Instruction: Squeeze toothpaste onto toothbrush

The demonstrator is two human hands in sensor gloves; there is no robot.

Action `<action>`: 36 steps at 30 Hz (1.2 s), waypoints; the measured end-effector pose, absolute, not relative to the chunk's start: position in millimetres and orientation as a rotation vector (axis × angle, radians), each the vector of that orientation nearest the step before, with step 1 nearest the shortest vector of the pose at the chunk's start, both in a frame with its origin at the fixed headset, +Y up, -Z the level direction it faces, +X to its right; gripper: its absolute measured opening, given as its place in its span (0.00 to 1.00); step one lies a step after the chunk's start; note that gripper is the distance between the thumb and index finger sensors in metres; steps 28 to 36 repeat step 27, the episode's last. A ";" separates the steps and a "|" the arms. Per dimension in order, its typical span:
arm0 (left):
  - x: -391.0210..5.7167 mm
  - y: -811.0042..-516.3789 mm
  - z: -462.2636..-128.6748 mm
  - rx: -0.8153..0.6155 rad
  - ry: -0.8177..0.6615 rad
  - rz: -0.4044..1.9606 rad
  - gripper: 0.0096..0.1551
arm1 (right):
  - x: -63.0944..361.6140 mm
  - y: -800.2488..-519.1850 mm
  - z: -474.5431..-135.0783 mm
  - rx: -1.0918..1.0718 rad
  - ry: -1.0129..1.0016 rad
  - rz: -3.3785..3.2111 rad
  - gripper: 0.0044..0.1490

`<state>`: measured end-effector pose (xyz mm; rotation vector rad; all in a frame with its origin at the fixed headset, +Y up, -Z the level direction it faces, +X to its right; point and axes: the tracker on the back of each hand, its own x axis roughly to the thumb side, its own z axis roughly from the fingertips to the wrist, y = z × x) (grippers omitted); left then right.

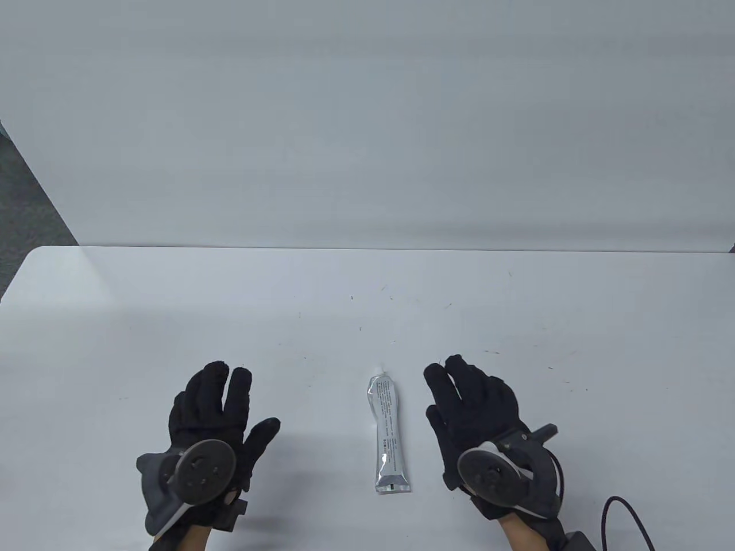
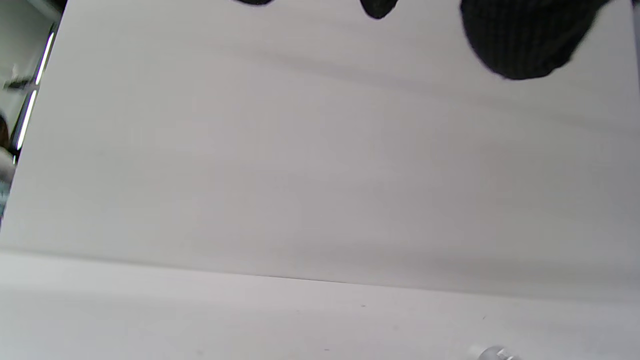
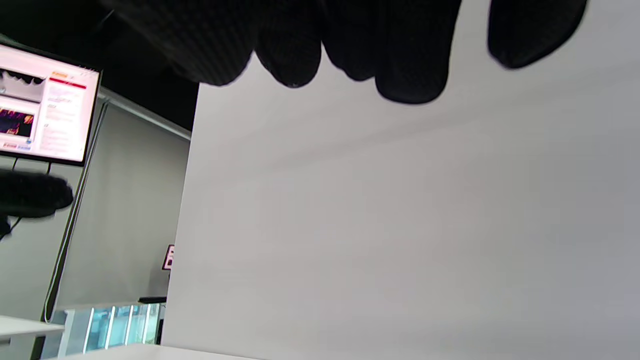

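White flat table top [image 1: 517, 298]: carries everything in the table view; small dark specks are scattered on it beyond the tube.

Left hand in black sensor glove [image 1: 215, 427]: to the left of the tube, well apart from it, palm down. Fingers [image 1: 221, 381] extend forward, close together; thumb splays out toward the tube. It holds nothing. A round grey tracker [image 1: 201, 472] sits on the back of the hand. Left wrist view shows only dark fingertips [image 2: 517, 40] at the top edge, nothing between them.

Right hand in black sensor glove [image 1: 479, 422]: to the right of the tube, near it but not touching. Fingers [image 1: 459, 379] extend forward and lean slightly toward the tube, relaxed and lying loosely together, holding nothing. A round grey tracker [image 1: 488, 476] sits on its back; a black cable [image 1: 626, 516] loops on the table to the right of it. Right wrist view shows gloved fingertips [image 3: 410, 65] hanging free.

Silvery toothpaste tube with fine print [image 1: 386, 433]: lies flat on the table between the two hands, nearer the right. Long axis runs near-to-far, tilted slightly. The small white cap end [image 1: 378, 367] points away from the person; the flat crimped end lies nearest the person. The cap end is about level with the fingertips of both hands. A silvery bit at the bottom right edge of the left wrist view may be the tube; cannot tell.
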<state>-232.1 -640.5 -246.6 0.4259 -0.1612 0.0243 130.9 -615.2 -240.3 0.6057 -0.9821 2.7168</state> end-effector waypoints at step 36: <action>-222.2 -717.0 -294.1 -0.038 -0.140 -0.081 0.63 | 178.6 -680.6 -260.9 0.391 -0.499 2.899 0.45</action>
